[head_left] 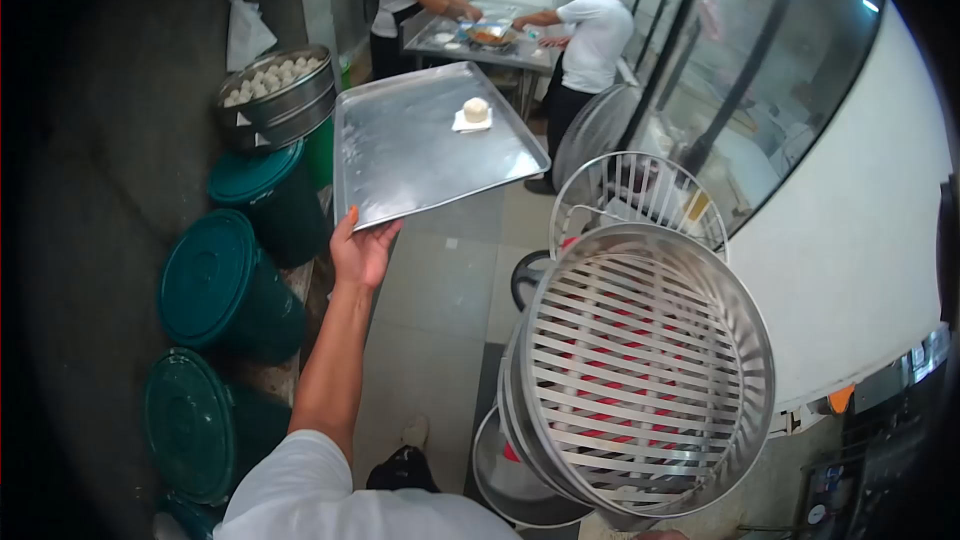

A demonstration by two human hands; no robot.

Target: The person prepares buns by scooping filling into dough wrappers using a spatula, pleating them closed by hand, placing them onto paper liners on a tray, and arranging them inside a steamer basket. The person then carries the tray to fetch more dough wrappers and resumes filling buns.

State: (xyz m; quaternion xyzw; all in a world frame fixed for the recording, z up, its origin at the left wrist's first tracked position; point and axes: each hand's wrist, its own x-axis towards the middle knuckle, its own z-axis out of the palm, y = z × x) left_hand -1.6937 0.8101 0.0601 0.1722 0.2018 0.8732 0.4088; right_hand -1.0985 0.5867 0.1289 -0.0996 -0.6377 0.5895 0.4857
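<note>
My left hand (362,252) grips the near corner of a large metal baking tray (400,155), its thumb at the rim and the other fingers partly hidden underneath. The tray is held out in front of me, slightly tilted. One round white bun (476,110) sits on a small square of paper toward the tray's far right. At the lower right is a round metal steamer basket (640,370) with a slatted base, stacked on other metal rings. Below it, a sliver of what may be my right hand (662,535) shows at the frame's bottom edge; its fingers are hidden.
Green lidded bins (205,275) line the left wall. A steamer tier (285,112) full of white buns stands on the far bin. Two people in white shirts work at a metal table (530,55) at the back. A round wire rack (640,190) stands behind the steamer stack.
</note>
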